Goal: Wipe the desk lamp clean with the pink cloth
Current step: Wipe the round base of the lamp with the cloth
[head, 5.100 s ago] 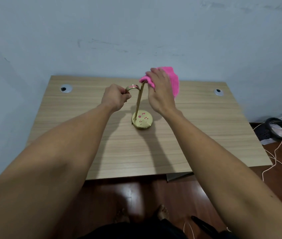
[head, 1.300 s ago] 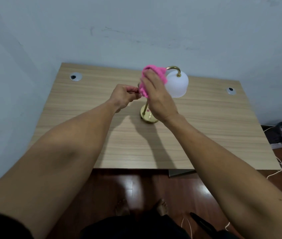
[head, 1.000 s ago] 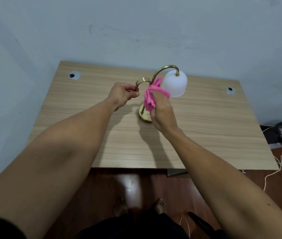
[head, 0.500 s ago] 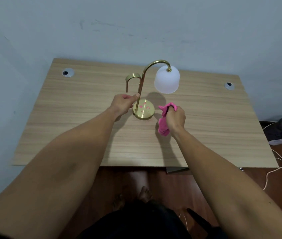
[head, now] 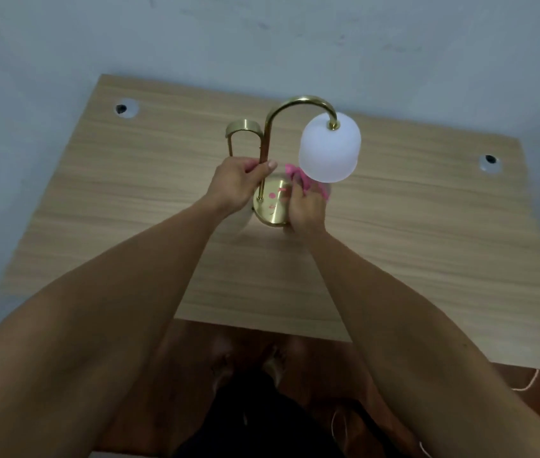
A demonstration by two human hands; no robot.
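A brass desk lamp (head: 267, 137) stands upright in the middle of the wooden desk (head: 130, 209). Its curved neck carries a white frosted shade (head: 329, 148), and a second short brass hook rises on the left. My left hand (head: 237, 185) grips the lamp's stem low down. My right hand (head: 305, 208) presses the bunched pink cloth (head: 308, 183) onto the right side of the round brass base (head: 270, 206). Part of the cloth is hidden under the shade and my fingers.
Two round cable grommets (head: 126, 108) (head: 489, 162) sit near the desk's back corners. A pale wall rises right behind the desk. Dark wooden floor shows below the front edge, with white cables (head: 526, 386) at the right.
My right hand has brought the pink cloth from the desk surface onto the lamp's base. My left hand has slid down the stem. The camera has come closer.
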